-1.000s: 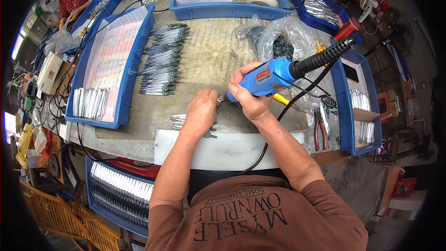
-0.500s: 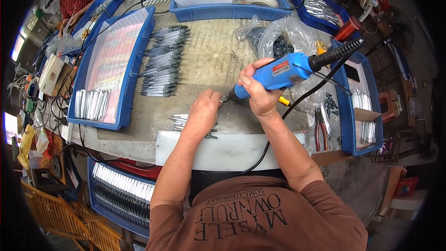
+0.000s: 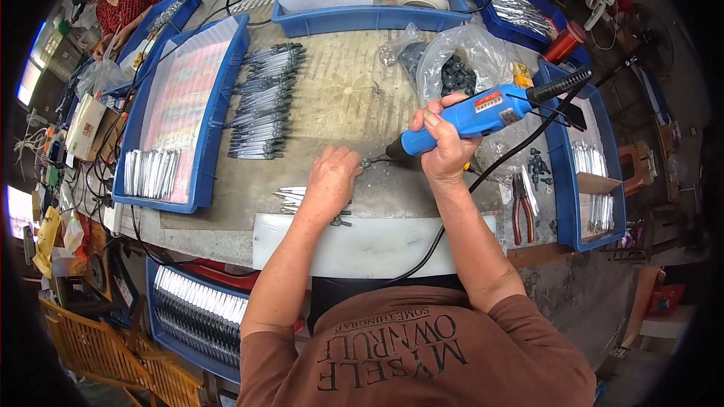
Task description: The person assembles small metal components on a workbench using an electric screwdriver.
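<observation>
My right hand (image 3: 445, 139) is wrapped round a blue corded electric screwdriver (image 3: 471, 117), held tilted with its dark nose pointing left and down. Its thin bit reaches a small grey metal-looking part (image 3: 366, 163) that pokes out from the fingers of my left hand (image 3: 334, 177). Those fingers are curled closed, and the rest of that part is hidden under them. Beside my left wrist lie several thin silvery rods (image 3: 291, 197), partly covered by the arm. Farther left, a long row of pale rods with dark grey ends (image 3: 260, 109) is laid out on the table.
Blue trays of rods stand left (image 3: 197, 181) and right (image 3: 567, 215). A clear bag of dark parts (image 3: 456, 75) sits beyond the screwdriver. Red-handled pliers (image 3: 522, 215) lie right; a white board (image 3: 377, 252) lines the near edge. The black cable (image 3: 494, 154) crosses my right forearm. Another person (image 3: 128, 0) sits far left.
My right hand and the screwdriver have shifted slightly right, and more of the bit shows between its nose and the grey part. My left hand stays nearly in place.
</observation>
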Demonstrator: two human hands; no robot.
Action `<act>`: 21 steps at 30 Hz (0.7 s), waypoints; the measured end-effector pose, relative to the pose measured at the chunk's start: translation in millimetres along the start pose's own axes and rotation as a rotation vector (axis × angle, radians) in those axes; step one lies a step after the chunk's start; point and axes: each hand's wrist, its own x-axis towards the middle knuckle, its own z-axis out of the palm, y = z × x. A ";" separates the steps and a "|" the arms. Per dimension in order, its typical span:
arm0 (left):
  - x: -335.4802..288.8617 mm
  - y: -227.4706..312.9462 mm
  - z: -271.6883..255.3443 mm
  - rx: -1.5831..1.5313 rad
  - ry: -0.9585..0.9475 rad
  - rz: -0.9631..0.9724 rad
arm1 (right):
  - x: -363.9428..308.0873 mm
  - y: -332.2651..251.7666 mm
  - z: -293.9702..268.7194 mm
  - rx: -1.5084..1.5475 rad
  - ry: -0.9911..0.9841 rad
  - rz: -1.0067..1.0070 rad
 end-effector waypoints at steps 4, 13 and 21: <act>1.9 -0.3 0.5 -0.034 -0.001 -0.005 | 1.3 0.4 -2.1 0.013 0.041 0.017; 1.6 -2.4 3.4 -0.067 0.032 -0.055 | 3.0 2.1 -6.7 0.015 0.052 -0.007; 2.2 0.1 1.4 -0.105 0.028 -0.067 | 6.3 3.1 -9.9 0.023 0.088 -0.002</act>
